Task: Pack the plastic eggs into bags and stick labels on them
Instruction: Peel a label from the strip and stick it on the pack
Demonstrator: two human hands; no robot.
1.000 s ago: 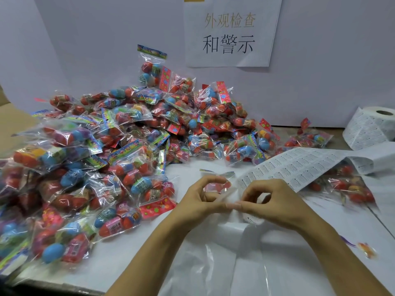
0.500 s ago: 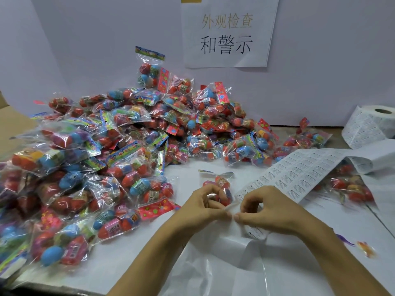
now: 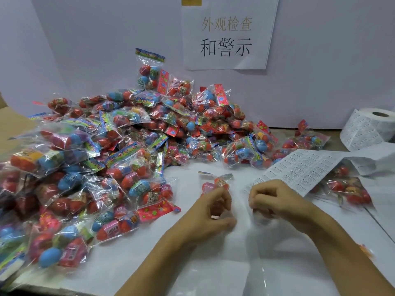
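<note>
My left hand (image 3: pixel 215 212) sits low at centre, fingers curled inward with thumb and fingertips drawn close; it is blurred, and I cannot tell whether anything is pinched between them. My right hand (image 3: pixel 275 201) is just beside it, a small gap between the two, fingers curled and pinching the upper edge of a clear plastic bag (image 3: pixel 259 248) that hangs down toward me over the white table (image 3: pixel 188 248). Just beyond my left fingertips lies one small bag of eggs (image 3: pixel 215 182). Left of my left hand, a large pile of packed egg bags (image 3: pixel 111 163) reaches back to the wall. Beyond my right hand, a sheet of labels (image 3: pixel 299 169) runs to the label roll (image 3: pixel 369 129), covering part of another egg bag (image 3: pixel 350 189).
</note>
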